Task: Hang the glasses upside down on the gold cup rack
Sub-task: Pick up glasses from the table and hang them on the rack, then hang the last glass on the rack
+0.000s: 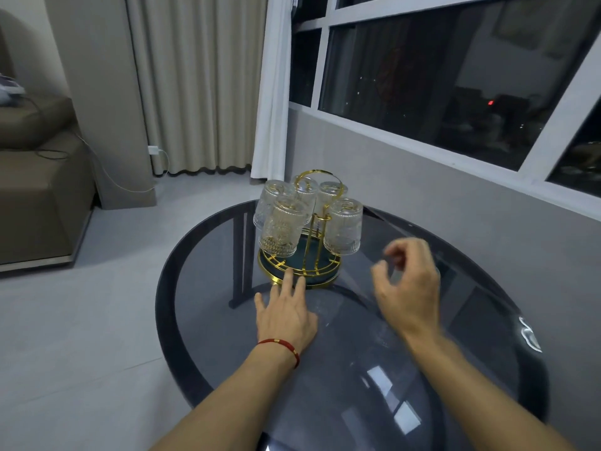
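**Desk:** What stands on the round smoked-glass table [208, 307]?

**Photographer:** A gold cup rack [304, 270], near the table's far edge. It has a round dark-green base ringed in gold wire and a looped handle on top. Five embossed clear glasses hang on it, all mouth-down.

**Desk:** Place them for me.

**Photographer:** The front-left glass [282, 227] is nearest the camera, the right glass [343, 226] sits beside the centre post, the far-left glass [270, 198] is partly hidden behind the front one, and two rear glasses [330, 192] flank the handle.

**Desk:** And the hands?

**Photographer:** The left hand [286, 315], with a red string bracelet [282, 346] at the wrist, lies flat with fingers spread, and its fingertips [287, 278] touch the rack's base rim. It grips nothing. The right hand [408, 289] hovers over the table just right of the rack, fingers loosely curled and blurred, empty.

**Desk:** Background?

**Photographer:** Cream curtains [195, 83], a dark window [455, 76] at right, a brown sofa [39, 177] at left.
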Motion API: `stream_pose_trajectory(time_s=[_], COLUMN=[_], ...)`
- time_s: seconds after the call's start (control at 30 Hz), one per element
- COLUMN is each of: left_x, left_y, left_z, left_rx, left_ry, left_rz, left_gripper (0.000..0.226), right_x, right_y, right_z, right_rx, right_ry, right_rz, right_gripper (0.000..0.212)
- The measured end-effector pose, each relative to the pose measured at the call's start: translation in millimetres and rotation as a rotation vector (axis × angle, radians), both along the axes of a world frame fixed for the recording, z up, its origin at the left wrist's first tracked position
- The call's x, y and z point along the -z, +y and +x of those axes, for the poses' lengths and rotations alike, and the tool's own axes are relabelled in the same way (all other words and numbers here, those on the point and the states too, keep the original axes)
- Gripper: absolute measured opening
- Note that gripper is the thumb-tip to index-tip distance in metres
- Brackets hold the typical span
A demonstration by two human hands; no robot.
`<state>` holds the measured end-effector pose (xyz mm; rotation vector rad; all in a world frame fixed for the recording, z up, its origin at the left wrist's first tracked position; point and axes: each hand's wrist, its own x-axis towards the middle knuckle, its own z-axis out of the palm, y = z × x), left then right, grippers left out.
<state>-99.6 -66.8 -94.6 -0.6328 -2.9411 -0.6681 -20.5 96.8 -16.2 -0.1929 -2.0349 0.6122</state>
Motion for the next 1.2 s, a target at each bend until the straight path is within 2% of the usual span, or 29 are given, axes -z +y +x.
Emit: stream_pose_trajectory(time_s=[0.1,0.17,0.27,0.33,0.43,0.53,0.63,0.73,0.8,0.9,0.93,1.0,1.07,1.13,1.2], left_x=[-10,-16,-21,-24,-26,-28,-30,-37,-41,-48,-50,-53,-55,-56,-53], left_y=[13,22,36,44,53,61,66,65,62,54,51,47,44,39,34], left_z=[14,24,35,41,48,55,59,60,60,56,53,50,48,45,41], left_rx=[0.019,0.058,0.108,0.127,0.156,0.174,0.181,0.18,0.194,0.134,0.103,0.059,0.051,0.074,0.102], left_ry=[0.046,0.107,0.107,0.094,0.077,0.025,-0.02,-0.185,-0.273,-0.263,-0.282,-0.401,-0.521,-0.577,-0.576], left_rz=[0.023,0.042,0.081,0.119,0.229,0.367,0.457,0.622,0.754,0.925,0.989,1.145,1.26,1.294,1.302], left_gripper=[0.064,0.06,0.058,0.057,0.055,0.053,0.059,0.087,0.099,0.083,0.076,0.069,0.065,0.063,0.063], right_x=[33,49,61,65,73,74,71,67,63,59,58,54,50,45,37], right_y=[34,46,55,60,71,77,66,53,44,34,31,25,14,3,-3], right_z=[37,41,28,16,6,4,11,26,35,44,47,52,54,51,46], right_rx=[0.244,0.327,0.253,0.213,0.225,0.223,0.197,0.004,-0.144,-0.26,-0.301,-0.422,-0.54,-0.572,-0.536], right_ry=[-0.021,-0.134,-0.396,-0.46,-0.496,-0.492,-0.471,-0.48,-0.493,-0.45,-0.42,-0.374,-0.343,-0.322,-0.295], right_rz=[-0.283,-0.447,-0.578,-0.57,-0.534,-0.535,-0.487,-0.411,-0.344,-0.276,-0.329,-0.576,-0.826,-0.922,-0.896], right_gripper=[0.035,0.051,0.107,0.117,0.107,0.084,0.078,0.078,0.083,0.076,0.074,0.071,0.056,0.049,0.049])
